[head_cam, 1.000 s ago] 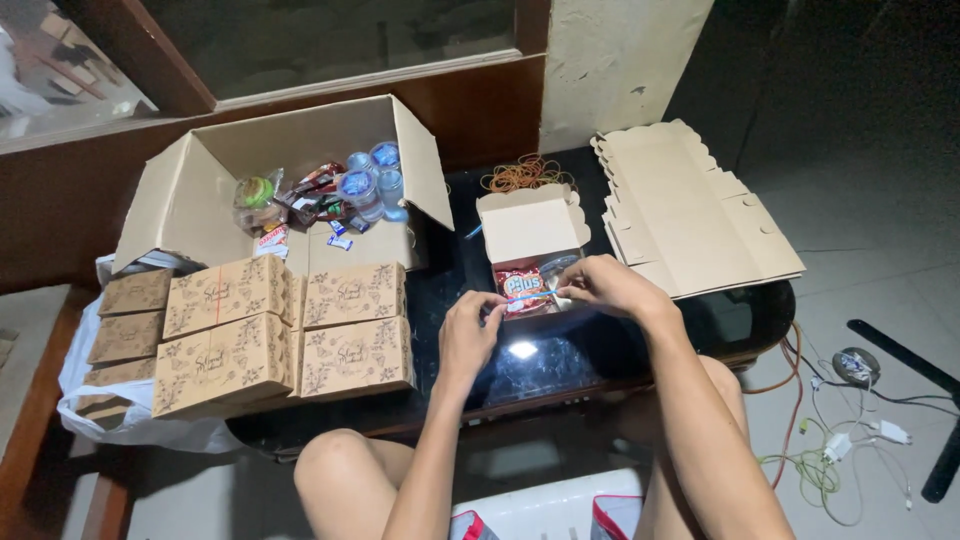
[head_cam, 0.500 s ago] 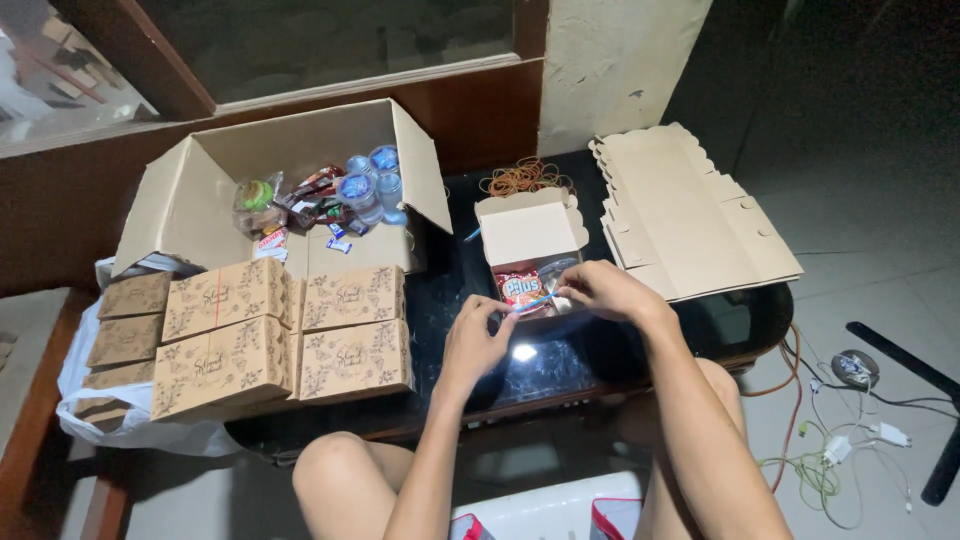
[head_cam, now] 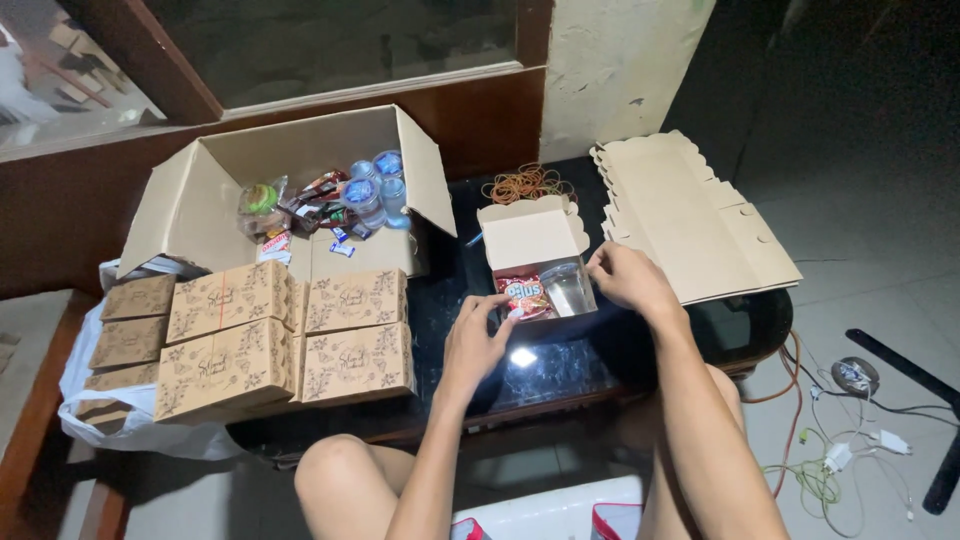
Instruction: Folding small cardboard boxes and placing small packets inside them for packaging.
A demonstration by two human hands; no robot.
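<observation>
Two hands, left hand [head_cam: 478, 335] and right hand [head_cam: 628, 278], flank the open snack box [head_cam: 540, 262].

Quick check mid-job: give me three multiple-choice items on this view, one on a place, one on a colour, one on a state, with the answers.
1. Where do the rubber bands lie?
A. behind the small open box
B. inside the large carton
C. on the floor

2. What colour is the snack packet in the small open box?
A. blue
B. red
C. green

3. The small box's lid is:
A. shut
B. taped
C. open

Answers: 1 A, they sit on the dark table beyond it. 2 B, red wrapper shows. 3 C, the lid stands up, contents visible.
</observation>
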